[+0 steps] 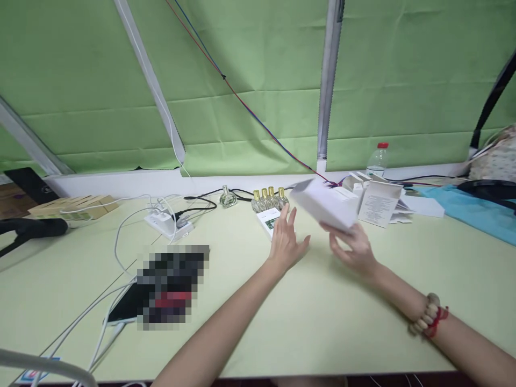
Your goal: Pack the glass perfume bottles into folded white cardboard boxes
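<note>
My right hand (351,246) holds a white cardboard box (324,205) tilted in the air above the pale green table (306,317), fingers under its lower edge. My left hand (286,240) is open just left of the box, fingers spread and pointing up, not touching it. Behind the left hand lies a flat white box with a green picture (269,219). Behind that stand several small glass perfume bottles with gold caps (269,199), and one round bottle (228,198) stands apart to their left.
More white boxes and a printed carton (379,203) stand at the back right, beside a plastic water bottle (378,159) and a blue cloth (475,212). A power strip (168,223) with cables, a blurred-out dark device (171,287) and wooden boxes (74,207) lie on the left.
</note>
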Tool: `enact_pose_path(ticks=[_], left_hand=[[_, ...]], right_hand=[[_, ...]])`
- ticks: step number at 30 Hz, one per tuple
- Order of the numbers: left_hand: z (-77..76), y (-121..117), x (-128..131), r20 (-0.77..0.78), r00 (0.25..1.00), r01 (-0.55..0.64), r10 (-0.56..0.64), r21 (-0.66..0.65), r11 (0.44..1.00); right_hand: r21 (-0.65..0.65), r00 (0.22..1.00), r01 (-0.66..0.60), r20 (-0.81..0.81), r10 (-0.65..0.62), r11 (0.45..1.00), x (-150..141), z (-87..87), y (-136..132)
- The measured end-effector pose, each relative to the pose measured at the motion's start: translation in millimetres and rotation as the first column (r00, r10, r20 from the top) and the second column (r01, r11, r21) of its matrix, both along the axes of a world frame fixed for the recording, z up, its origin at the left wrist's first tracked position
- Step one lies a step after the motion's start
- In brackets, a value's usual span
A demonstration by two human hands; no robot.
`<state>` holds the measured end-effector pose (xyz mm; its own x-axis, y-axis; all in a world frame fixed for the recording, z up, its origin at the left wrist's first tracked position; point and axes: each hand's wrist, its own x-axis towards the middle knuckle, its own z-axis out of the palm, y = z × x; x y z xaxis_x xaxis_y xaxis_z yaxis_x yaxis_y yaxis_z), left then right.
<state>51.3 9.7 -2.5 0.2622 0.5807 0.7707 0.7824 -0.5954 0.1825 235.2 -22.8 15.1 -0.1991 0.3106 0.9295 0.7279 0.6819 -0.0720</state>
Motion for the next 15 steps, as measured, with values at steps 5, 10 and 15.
enact_pose_path(ticks=[5, 10, 15], left_hand=[[-3.1, 3.6, 0.0, 0.186, 0.981, -0.042, 0.049, -0.045, 0.998], [-5.6, 9.1, -6.7, 0.297, 0.954, 0.027, 0.042, -0.225, 0.974], [1.1, 7.4, -7.2, 0.295, 0.951, -0.036, 0.096, -0.203, 0.979]], right_hand=[[-0.162, 0.917, -0.333, 0.174, 0.359, 0.929, -19.3, 1.7, -12.1], [-0.254, 0.956, -0.292, -0.089, 0.278, 0.922, -18.2, 4.2, -13.5], [-0.407, 0.866, -0.266, -0.498, 0.032, 0.874, -11.6, 10.3, -10.1]])
